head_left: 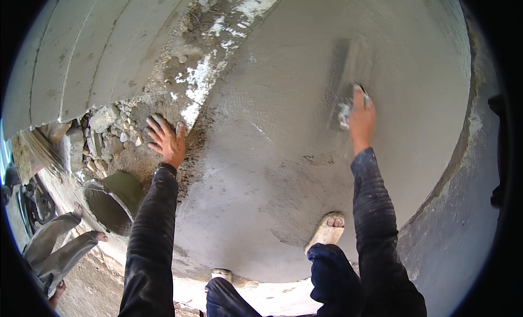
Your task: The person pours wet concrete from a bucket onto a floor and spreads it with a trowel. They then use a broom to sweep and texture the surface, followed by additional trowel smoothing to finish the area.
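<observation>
My right hand (pixel 362 123) is closed around the handle of a flat finishing trowel (pixel 339 71), its long blade smeared by motion. The blade lies on a smooth grey coat of wet cement (pixel 283 110). Over on the left, my left hand (pixel 171 147) is spread, its fingers apart, leaning on the gritty ground at the coat's left border. It holds nothing. Just beyond its fingertips runs a straight strip with white splashes (pixel 200 87), bordering the wet coat.
Stones and rubble (pixel 104 119) lie left of my left hand, below a ribbed grey sheet (pixel 71 55). A dark bucket (pixel 125 190) lies tilted beside my left forearm. Another person's legs (pixel 57 243) show at lower left. A grey wall (pixel 452 235) curves along the right.
</observation>
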Demonstrator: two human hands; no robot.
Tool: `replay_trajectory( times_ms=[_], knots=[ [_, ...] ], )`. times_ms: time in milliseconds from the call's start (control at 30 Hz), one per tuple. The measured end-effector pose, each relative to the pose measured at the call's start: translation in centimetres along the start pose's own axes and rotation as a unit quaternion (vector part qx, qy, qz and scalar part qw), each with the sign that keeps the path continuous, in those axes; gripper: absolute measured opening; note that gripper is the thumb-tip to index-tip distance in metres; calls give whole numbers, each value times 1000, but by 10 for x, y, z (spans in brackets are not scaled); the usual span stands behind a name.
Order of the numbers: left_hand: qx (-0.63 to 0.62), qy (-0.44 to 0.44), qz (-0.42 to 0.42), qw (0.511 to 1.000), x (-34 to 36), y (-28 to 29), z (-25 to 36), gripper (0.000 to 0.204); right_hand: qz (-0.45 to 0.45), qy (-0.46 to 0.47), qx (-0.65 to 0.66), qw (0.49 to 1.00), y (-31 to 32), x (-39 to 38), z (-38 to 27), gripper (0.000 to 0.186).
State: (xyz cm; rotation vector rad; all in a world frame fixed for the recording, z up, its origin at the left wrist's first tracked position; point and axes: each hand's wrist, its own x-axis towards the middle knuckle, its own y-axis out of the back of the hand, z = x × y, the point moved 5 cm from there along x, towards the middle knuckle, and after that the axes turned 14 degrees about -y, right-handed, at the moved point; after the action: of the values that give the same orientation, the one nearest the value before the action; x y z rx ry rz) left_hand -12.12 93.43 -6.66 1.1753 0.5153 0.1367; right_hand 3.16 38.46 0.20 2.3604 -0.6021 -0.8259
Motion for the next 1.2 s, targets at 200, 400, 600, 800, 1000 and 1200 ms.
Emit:
replay_trajectory(
  times_ms=[200,400,600,800,1000,1200],
  knots=[
    [4,-7,-16,1000,-2,4,4,99,-292,-63,208,931,-145,-128,-87,56],
    [-17,-11,-30,999,-3,5,5,99,-194,-73,159,965,-221,-141,-87,70],
    [-30,-7,-60,998,-4,9,9,102,-196,-130,269,934,-236,-151,-95,75],
    [-34,-6,-49,998,-3,8,10,102,-112,-107,244,957,-232,-151,-106,66],
    [-36,-10,-48,998,-4,5,6,103,-30,-13,154,988,-213,-134,-98,48],
    [-20,-10,-28,999,-2,-3,-2,103,-58,-166,292,940,-186,-116,-69,48]
  ],
)
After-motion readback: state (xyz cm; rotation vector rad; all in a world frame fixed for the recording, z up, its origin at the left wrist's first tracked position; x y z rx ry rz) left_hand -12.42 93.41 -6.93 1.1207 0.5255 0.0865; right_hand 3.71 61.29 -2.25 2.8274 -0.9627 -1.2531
